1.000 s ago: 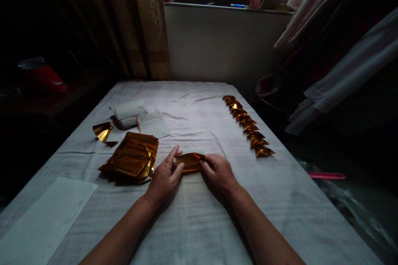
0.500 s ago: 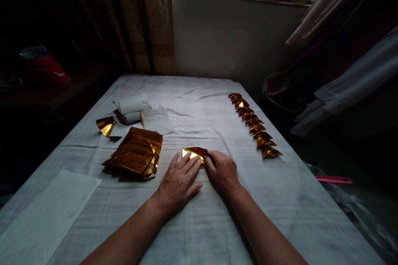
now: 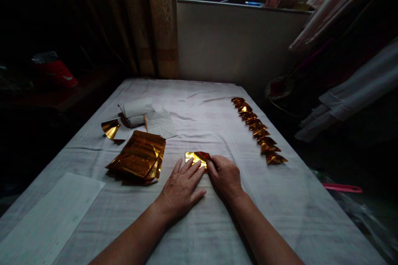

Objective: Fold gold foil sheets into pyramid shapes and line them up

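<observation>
A small folded piece of gold foil paper (image 3: 195, 157) lies on the white cloth-covered table (image 3: 202, 223), in the middle. My left hand (image 3: 182, 188) rests flat on its near part with fingers stretched out and spread. My right hand (image 3: 224, 175) sits beside it on the right, fingers curled and pressing the right edge of the foil piece. A stack of flat gold foil sheets (image 3: 139, 156) lies to the left of my left hand. A row of several folded gold pieces (image 3: 258, 130) runs along the table's right side.
A curled gold scrap (image 3: 110, 128) and white paper wrappers (image 3: 137, 112) lie at the far left. A white sheet (image 3: 46, 219) covers the near left corner. Curtains (image 3: 155, 20) and a window sill (image 3: 242, 4) stand behind; a pink object (image 3: 342, 187) is off the right edge.
A second ago both hands pinched the gold piece by its ends above the cloth. It now lies on the table, my left hand flattened over it, my right pressing its edge.
</observation>
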Demonstrator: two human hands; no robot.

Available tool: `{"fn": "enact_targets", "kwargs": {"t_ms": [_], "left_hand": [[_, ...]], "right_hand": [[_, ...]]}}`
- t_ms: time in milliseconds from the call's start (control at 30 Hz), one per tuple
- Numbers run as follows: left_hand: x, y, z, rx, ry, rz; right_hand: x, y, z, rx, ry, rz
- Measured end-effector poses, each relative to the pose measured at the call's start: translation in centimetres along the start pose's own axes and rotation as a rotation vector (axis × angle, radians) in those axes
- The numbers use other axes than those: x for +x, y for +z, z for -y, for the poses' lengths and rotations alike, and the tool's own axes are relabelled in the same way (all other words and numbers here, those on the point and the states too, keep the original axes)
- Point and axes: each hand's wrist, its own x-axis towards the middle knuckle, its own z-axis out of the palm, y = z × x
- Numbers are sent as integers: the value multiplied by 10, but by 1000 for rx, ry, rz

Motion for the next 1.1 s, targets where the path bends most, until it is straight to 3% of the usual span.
{"fn": "enact_targets", "kwargs": {"t_ms": [833, 1100], "left_hand": [[0, 3, 0, 36, -11, 25], [-1, 5, 0, 50, -22, 11]], "right_hand": [[-1, 4, 0, -1, -14, -8], [-3, 8, -3, -1, 1, -83]]}}
